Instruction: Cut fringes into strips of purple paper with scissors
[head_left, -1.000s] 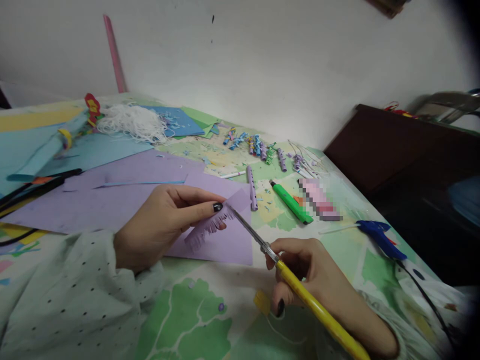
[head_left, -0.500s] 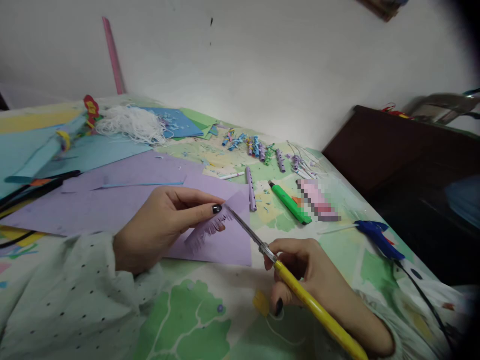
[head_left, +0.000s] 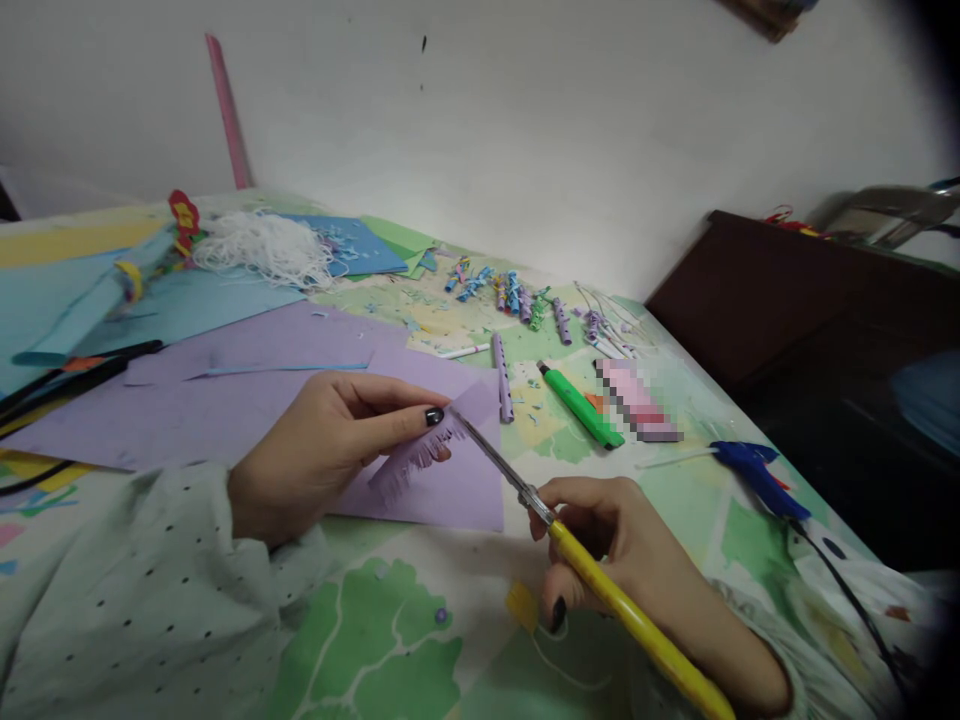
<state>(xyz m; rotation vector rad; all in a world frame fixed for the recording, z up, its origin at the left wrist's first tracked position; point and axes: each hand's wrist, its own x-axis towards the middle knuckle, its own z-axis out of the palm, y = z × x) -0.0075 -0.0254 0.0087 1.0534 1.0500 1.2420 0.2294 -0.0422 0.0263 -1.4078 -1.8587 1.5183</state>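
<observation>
Between thumb and fingers, my left hand [head_left: 322, 440] pinches a purple paper strip [head_left: 474, 402] whose lower edge is cut into a fringe. My right hand [head_left: 607, 530] is wrapped round yellow-handled scissors [head_left: 637, 620]. Their blades point up and left, and the tips meet the strip close to my left thumb. The blades look nearly closed. Beneath the strip lies a larger purple sheet [head_left: 465, 495]. A rolled purple paper tube [head_left: 502, 380] rests at that sheet's right edge.
Beyond my right hand lie a green utility knife [head_left: 577, 402], a pink item [head_left: 637, 400] blurred by pixels, and a blue glue gun [head_left: 757, 478] with its cord. White string [head_left: 259, 248] and several small decorated paper rolls [head_left: 514, 292] are farther back. Blue sheets [head_left: 247, 295] lie left.
Almost nothing differs. Both hands, the strip and the scissors hold nearly the same places, and my left sleeve has shifted very slightly.
</observation>
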